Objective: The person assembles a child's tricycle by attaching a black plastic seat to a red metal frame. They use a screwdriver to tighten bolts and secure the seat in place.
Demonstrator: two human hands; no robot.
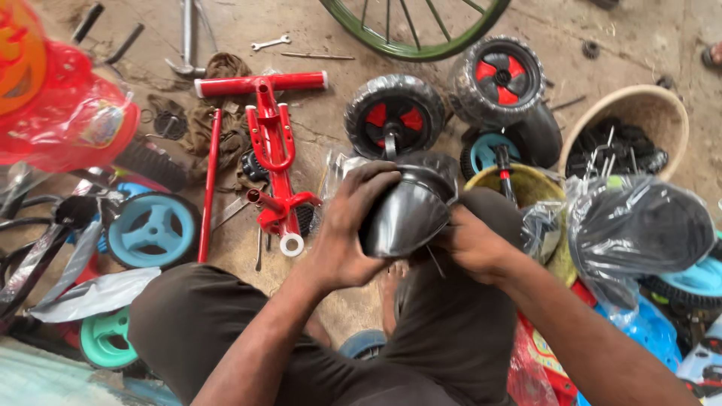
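Between both sets of fingers sits the black plastic part point(410, 214), long axis tilting up-right. Left hand point(353, 225) curls over its near end, gripping; right hand point(474, 244) pinches the lower right edge, I think, since its fingertips are hidden.

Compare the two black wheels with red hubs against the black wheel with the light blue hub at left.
The two black wheels with red hubs stand propped near upright, plastic-wrapped; the black wheel with the light blue hub lies flat among parts. Hub colour differs, red against light blue. Both have three-spoke hubs and black tyres.
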